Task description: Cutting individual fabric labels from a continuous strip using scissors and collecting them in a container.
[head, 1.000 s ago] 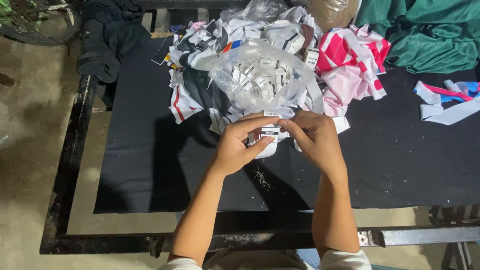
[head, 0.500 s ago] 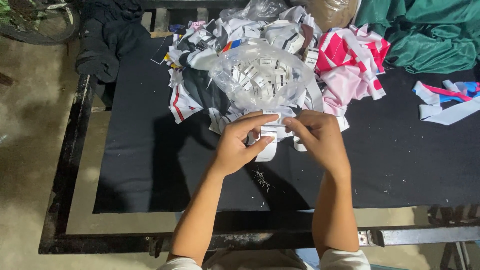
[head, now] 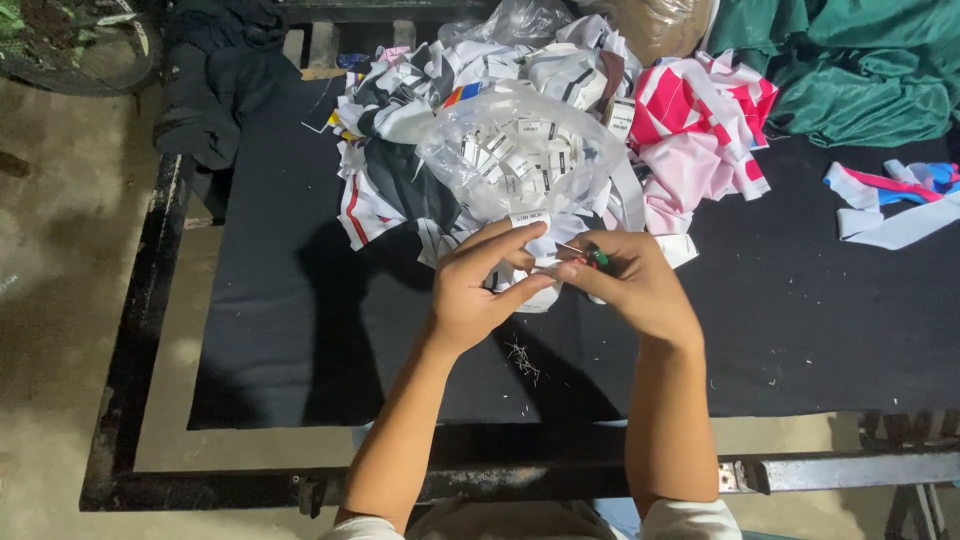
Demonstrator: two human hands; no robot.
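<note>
Both hands meet at frame centre: left hand and right hand close together, fingertips pinched on a small white woven fabric label strip held just above the black cloth-covered table. Right hand also grips a small thin tool w/ green-and-red handle, tip aimed at the strip; exact kind cannot be told. Strip appears light, soft, floppy; judged easy to crease or drop, so best taken by pinching at edges, near the end being worked. Just behind hands, upper centre: clear plastic bag of small white labels, thin and slippery-looking, resting on a heap of white, black and red garment pieces. Upper right: pink-and-white striped fabric, green cloth; far right, white, pink and blue fabric strips. Near the wrists, lower centre: scatter of pale thread clippings. Upper left: dark garment draped at table edge.
</note>
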